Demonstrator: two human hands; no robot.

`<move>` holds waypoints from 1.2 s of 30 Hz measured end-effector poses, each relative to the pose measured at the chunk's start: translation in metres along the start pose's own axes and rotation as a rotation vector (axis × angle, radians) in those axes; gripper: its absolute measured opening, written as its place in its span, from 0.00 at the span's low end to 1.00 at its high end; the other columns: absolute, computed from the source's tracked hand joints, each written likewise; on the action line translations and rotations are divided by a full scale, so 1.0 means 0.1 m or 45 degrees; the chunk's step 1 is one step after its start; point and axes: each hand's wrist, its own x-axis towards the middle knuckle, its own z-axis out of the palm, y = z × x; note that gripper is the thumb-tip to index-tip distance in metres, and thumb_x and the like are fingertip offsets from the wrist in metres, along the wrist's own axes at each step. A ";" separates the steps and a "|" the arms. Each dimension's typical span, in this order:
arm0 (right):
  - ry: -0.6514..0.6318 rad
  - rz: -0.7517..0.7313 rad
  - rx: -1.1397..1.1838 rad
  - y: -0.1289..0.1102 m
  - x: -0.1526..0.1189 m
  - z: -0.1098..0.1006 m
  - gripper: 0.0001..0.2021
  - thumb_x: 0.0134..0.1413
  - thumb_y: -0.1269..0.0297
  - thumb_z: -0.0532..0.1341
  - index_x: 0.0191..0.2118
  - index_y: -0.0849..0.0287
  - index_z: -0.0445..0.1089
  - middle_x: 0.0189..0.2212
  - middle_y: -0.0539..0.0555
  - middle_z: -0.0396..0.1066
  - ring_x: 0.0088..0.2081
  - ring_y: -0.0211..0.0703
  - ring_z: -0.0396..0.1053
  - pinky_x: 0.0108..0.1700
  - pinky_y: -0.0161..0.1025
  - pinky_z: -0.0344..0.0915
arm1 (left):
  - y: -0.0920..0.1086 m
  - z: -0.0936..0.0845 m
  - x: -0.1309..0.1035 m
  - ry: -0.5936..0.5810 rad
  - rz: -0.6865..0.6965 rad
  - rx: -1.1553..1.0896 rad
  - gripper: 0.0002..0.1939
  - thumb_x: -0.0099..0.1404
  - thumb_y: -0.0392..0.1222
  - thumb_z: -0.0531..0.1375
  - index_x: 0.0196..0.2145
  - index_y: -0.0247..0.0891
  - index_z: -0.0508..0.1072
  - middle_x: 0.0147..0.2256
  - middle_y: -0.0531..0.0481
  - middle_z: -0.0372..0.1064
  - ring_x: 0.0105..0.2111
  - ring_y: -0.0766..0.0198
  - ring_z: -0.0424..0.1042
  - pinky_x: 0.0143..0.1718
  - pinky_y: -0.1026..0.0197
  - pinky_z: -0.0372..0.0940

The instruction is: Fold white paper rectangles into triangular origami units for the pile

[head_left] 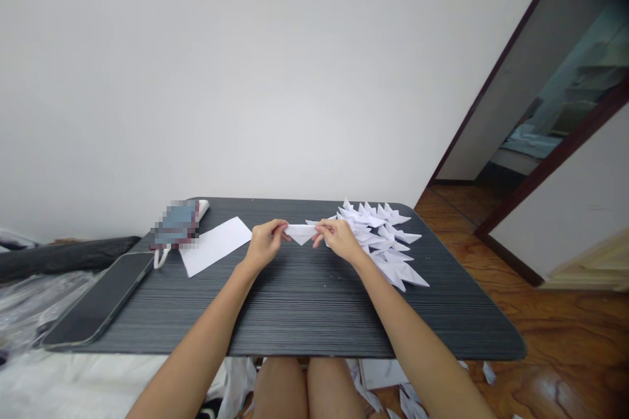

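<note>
Paper fold (pixel 301 232) held, ends hidden by left grip (pixel 266 241), right grip (pixel 338 237).

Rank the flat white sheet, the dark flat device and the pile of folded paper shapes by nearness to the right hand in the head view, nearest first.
1. Pile of folded paper shapes: beside the right hand.
2. Flat white sheet: beyond the left hand.
3. Dark flat device: at the table's left edge.
</note>
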 end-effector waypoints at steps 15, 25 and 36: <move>0.007 -0.110 -0.140 -0.06 -0.03 -0.06 0.12 0.52 0.66 0.50 0.26 0.62 0.68 0.13 0.47 0.65 0.17 0.34 0.65 0.29 0.33 0.62 | 0.09 -0.06 0.04 -0.450 -0.323 -0.422 0.17 0.58 0.48 0.51 0.29 0.30 0.69 0.24 0.42 0.72 0.22 0.61 0.72 0.20 0.64 0.64; 0.243 -0.105 0.056 -0.06 0.00 0.25 0.24 0.48 0.66 0.54 0.54 0.57 0.54 0.33 0.53 0.69 0.30 0.36 0.69 0.35 0.36 0.66 | 0.15 0.07 0.00 -0.565 -0.314 -0.577 0.22 0.59 0.50 0.50 0.45 0.34 0.67 0.39 0.42 0.70 0.32 0.58 0.72 0.34 0.55 0.67; 0.287 -0.032 -0.084 0.07 -0.01 0.42 0.32 0.49 0.68 0.53 0.59 0.61 0.40 0.47 0.61 0.64 0.45 0.44 0.65 0.47 0.45 0.61 | 0.20 0.17 -0.05 -0.441 0.085 0.001 0.21 0.63 0.41 0.45 0.53 0.38 0.58 0.47 0.46 0.64 0.46 0.58 0.64 0.47 0.57 0.58</move>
